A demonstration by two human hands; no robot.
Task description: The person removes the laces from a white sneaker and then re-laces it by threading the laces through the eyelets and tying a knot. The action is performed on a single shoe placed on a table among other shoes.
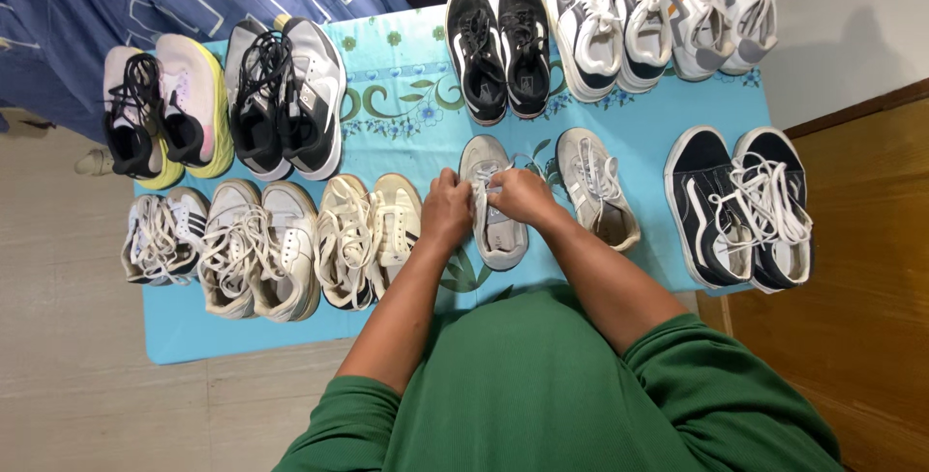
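Note:
A grey-beige sneaker (pixel 487 158) lies on the light blue cloth (pixel 639 129) in front of me, toe pointing away. My left hand (pixel 445 209) and my right hand (pixel 521 195) both grip its white laces over the tongue, fingers closed on them. Its partner, a matching grey-beige sneaker (pixel 595 187), lies just to the right, laces loose, untouched.
Pairs of shoes ring the cloth: cream sneakers (pixel 370 235) and white sneakers (pixel 259 250) to the left, black-and-white low-tops (pixel 740 206) at right, black sneakers (pixel 498 46) and white-grey ones (pixel 610 22) at the back. A wooden surface (pixel 852 269) borders the right side.

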